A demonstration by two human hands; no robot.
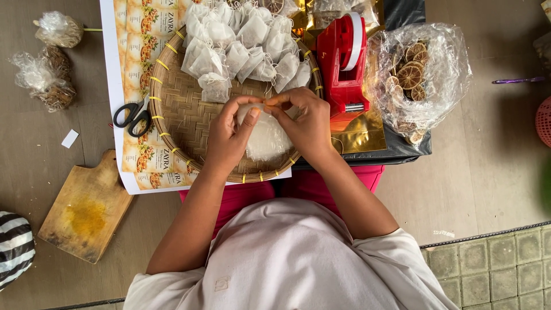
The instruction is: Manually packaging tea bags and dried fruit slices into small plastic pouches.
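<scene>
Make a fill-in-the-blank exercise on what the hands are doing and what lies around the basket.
1. Both hands, left hand and right hand, hold a small white pouch above a round woven ____.
2. The black-handled scissors lie just to the ____ of the woven tray.
3. The clear plastic bag holds dried ____ slices.
4. The tape dispenser beside the tray is ____ in colour.

Missing words: tray; left; citrus; red

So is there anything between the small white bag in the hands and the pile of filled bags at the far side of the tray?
Nothing visible. Both hands, left hand and right hand, pinch the white bag over bare woven tray; the pile of filled bags lies just beyond.
</scene>
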